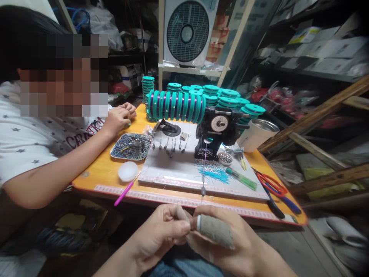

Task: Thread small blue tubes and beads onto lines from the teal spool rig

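Observation:
My left hand [165,229] is closed in a pinch at the table's front edge, thumb against the index finger. Close against it, my right hand [230,234] is also pinched, with a grey wrap around one finger. A thin purple fishing line [205,165] drops from a black winding device [215,127] with a round dial and passes a grey sinker [203,191] just above my hands. Its end disappears between my fingertips, where details are too small to make out. Behind the device lies a row of teal spools [175,105] wound with purple line.
A person [37,146] sits at the left, arm on the table. A tray of sinkers [131,146], a magenta hook tool [125,194], cut blue tubes [215,175], a green tube [242,179], red-handled scissors [271,184], pliers [284,200] and a white cup [258,134] lie around the board.

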A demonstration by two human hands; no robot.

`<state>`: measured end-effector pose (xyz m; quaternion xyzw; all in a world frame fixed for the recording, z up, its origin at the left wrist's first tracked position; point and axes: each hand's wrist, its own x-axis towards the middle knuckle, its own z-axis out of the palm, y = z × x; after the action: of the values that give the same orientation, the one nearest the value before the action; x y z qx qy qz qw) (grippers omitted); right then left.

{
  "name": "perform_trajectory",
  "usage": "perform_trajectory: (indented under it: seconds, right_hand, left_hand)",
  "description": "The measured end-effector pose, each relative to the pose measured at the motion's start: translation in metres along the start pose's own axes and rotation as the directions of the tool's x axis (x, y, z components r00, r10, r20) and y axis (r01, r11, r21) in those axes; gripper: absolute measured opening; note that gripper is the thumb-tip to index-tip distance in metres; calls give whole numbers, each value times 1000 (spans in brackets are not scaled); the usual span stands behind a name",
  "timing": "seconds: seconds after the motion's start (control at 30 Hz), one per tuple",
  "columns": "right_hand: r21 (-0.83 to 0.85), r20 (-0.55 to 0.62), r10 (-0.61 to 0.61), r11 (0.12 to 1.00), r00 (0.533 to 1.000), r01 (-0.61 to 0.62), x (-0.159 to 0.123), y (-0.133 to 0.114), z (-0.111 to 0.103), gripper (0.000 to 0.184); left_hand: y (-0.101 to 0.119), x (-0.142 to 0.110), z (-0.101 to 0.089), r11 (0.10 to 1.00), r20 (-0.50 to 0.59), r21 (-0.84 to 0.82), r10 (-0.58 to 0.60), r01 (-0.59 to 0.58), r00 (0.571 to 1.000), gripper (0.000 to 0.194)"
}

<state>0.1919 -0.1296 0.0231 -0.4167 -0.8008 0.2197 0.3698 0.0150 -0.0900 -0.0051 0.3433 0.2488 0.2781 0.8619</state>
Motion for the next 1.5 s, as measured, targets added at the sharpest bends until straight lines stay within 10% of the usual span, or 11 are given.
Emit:
perform_trajectory:
  seconds: [0.13, 0.27, 0.4, 0.5, 0.7, 0.8, 0.9, 1.0, 1.1, 1.27, 1.5]
  right_hand:
    - [130, 116, 104, 984, 988, -118, -5, 2, -5, 15]
    - [143, -39, 144, 980, 989, -137, -6, 4, -3, 13]
    - [69, -165, 54, 997, 985, -43, 4, 5, 1, 17]
    - [7, -213, 5, 1000, 977, -3, 15, 2, 3, 20]
    - [-83, -240, -20, 997, 970, 0, 30, -1, 4, 18]
    - [-126, -260, -48, 992, 964, 15, 27, 5, 9, 17]
    - [-177, -314, -106, 983, 944, 52, 12, 11, 15, 24]
    - [-215, -402, -120, 976, 908, 34, -8, 11, 19, 39]
    - [-91, -383, 70, 989, 921, -113, -24, 6, 25, 19]
    - [393, -106, 520, 805, 847, -445, -34, 0, 47, 12]
    - [431, -111, 536, 785, 837, -445, -31, 0, 55, 17]
  left_hand:
    - [-1, -1, 1, 996, -10, 58, 72, -71, 997, 37]
    - [-3, -6, 4, 892, -47, 348, 323, -288, 945, 20]
    - [-10, -11, 6, 323, 160, 796, 704, -512, 692, 17]
    - [-15, -14, 3, -63, 377, 851, 764, -521, 523, 23]
    - [-8, -14, -3, -427, 653, 748, 609, -508, 450, 24]
    - [-5, -12, -2, -249, 580, 787, 611, -564, 539, 22]
    - [-10, -10, 0, 415, 123, 795, 605, -443, 787, 19]
    - [-19, -10, 1, 945, -239, 231, 286, -232, 928, 24]
    - [-29, -10, 2, 975, -296, -128, 138, -182, 945, 34]
    - [-38, -10, 4, 973, -317, -144, 125, -178, 940, 36]
    - [-35, -10, 1, 976, -323, -78, 168, -203, 932, 35]
